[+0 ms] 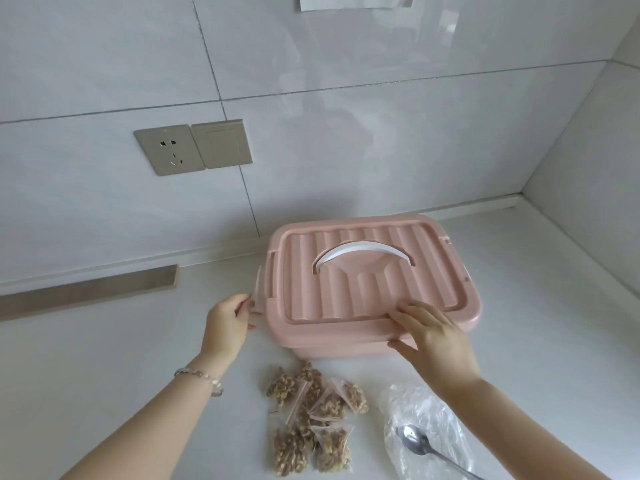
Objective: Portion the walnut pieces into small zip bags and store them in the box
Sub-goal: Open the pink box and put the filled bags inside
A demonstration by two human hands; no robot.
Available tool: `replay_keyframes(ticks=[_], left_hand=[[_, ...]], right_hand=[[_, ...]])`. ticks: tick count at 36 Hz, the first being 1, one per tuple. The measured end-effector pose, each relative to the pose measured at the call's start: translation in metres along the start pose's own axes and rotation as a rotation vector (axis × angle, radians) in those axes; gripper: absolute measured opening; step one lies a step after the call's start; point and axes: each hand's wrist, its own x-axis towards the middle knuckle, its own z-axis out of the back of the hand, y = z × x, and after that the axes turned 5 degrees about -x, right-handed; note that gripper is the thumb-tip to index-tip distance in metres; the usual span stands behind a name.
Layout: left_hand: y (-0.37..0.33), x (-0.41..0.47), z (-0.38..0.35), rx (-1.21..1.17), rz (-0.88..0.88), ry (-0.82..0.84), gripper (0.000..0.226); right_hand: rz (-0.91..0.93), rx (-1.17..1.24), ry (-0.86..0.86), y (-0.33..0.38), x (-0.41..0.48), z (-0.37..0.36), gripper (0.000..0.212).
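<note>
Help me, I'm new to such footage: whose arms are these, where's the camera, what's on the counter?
No machine here: a person's two bare arms, seen from a camera worn on their head, looking down. The left hand grips the side latch of a pink box, its lid on. The right hand rests on the lid's front edge. On the white counter before the box lie small zip bags of walnut pieces, plus a spoon on a clear plastic bag.
</note>
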Motion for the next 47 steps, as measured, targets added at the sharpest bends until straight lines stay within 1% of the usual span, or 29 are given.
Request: replay_keyframes(ticks=[2,4,8,9,11,12,13,15,17,19,21,23,25,27,28,30,32,36,39,42,44,47], left_hand=[[0.000,-0.007,0.001,0.064,-0.052,-0.050,0.027],[-0.009,-0.015,0.000,0.011,-0.097,-0.054,0.030],[-0.025,-0.029,-0.009,-0.334,0.078,0.063,0.033],[-0.025,-0.030,-0.011,-0.392,0.131,0.092,0.038],[-0.019,-0.031,-0.015,-0.482,0.225,0.140,0.069],[-0.018,-0.032,-0.017,-0.549,0.269,0.155,0.077],[-0.017,-0.032,-0.019,-0.610,0.299,0.149,0.073],[-0.016,-0.032,-0.022,-0.704,0.318,0.129,0.058],[-0.014,-0.031,-0.023,-0.731,0.310,0.134,0.051],[-0.012,-0.031,-0.025,-0.767,0.307,0.139,0.043],[-0.017,-0.034,-0.024,-0.849,0.312,0.124,0.030],[-0.022,-0.037,-0.024,-0.928,0.320,0.096,0.021],[-0.026,-0.040,-0.024,-0.961,0.323,0.079,0.017],[-0.024,-0.041,-0.025,-0.891,0.309,0.051,0.017],[-0.023,-0.042,-0.026,-0.794,0.277,0.037,0.020],[-0.017,-0.041,-0.030,-0.571,0.180,0.024,0.038],[-0.014,-0.042,-0.034,-0.380,0.092,0.013,0.047],[-0.016,-0.047,-0.037,-0.154,-0.068,0.025,0.052],[-0.015,-0.055,-0.039,-0.029,-0.205,0.092,0.056],[-0.010,-0.062,-0.040,0.028,-0.222,0.167,0.060],[-0.008,-0.064,-0.040,0.063,-0.232,0.168,0.058],[-0.007,-0.064,-0.039,0.082,-0.235,0.142,0.058]], right_hand=[[-0.006,0.002,0.004,0.000,0.002,0.001,0.051],[-0.017,-0.008,0.011,0.001,0.004,0.002,0.051],[-0.078,0.008,0.052,0.000,0.009,0.005,0.048],[-0.087,0.008,0.071,-0.001,0.010,0.006,0.047],[-0.096,-0.014,0.142,-0.002,0.015,0.011,0.044],[-0.103,-0.027,0.186,-0.001,0.019,0.014,0.040],[-0.119,-0.026,0.249,0.001,0.022,0.018,0.037],[-0.135,-0.022,0.356,0.002,0.028,0.022,0.036],[-0.161,0.003,0.401,0.003,0.033,0.026,0.038],[-0.185,0.036,0.419,0.004,0.038,0.032,0.039],[-0.226,0.081,0.414,0.003,0.043,0.040,0.039],[-0.255,0.132,0.384,0.002,0.050,0.049,0.038],[-0.263,0.150,0.351,0.003,0.058,0.059,0.039],[-0.256,0.139,0.319,0.003,0.066,0.068,0.040],[-0.258,0.137,0.292,0.001,0.068,0.072,0.039],[-0.279,0.152,0.222,-0.002,0.067,0.080,0.038],[-0.332,0.180,0.140,-0.012,0.061,0.086,0.039],[-0.571,0.263,0.013,-0.045,0.034,0.086,0.041],[-0.758,0.304,-0.060,-0.073,0.007,0.078,0.028],[-0.932,0.195,-0.062,-0.100,-0.022,0.063,0.020],[-1.021,0.116,-0.023,-0.116,-0.043,0.048,0.018],[-1.116,0.060,0.044,-0.129,-0.071,0.023,0.017]])
